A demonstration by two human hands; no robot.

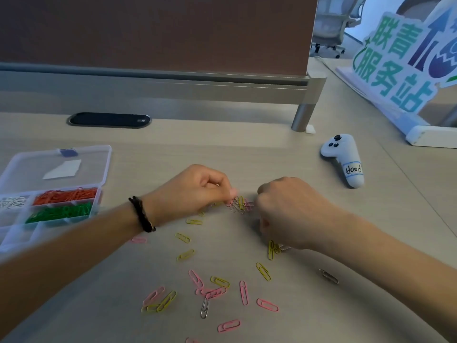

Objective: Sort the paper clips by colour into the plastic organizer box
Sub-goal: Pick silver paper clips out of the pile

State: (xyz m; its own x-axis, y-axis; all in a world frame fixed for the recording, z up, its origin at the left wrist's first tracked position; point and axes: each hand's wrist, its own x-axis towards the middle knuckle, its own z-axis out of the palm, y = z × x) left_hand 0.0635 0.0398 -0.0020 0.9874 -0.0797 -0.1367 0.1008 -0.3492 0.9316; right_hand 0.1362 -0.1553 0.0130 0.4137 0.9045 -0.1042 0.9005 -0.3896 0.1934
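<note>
A tangle of pink, yellow and silver paper clips lies mid-desk between my hands. My left hand pinches the tangle's left end with thumb and fingers. My right hand is curled, fingertips on the tangle's right end. Loose pink clips, yellow clips and silver clips are scattered on the desk nearer to me. More yellow clips show under my right palm. The clear plastic organizer box stands open at the left, holding orange clips, green clips and white clips in separate compartments.
A white hand controller with a handwritten label lies at the right. A dark cable port sits in the desk by the partition wall. A green-lettered sign stands at the far right. The box lid lies flat behind the compartments.
</note>
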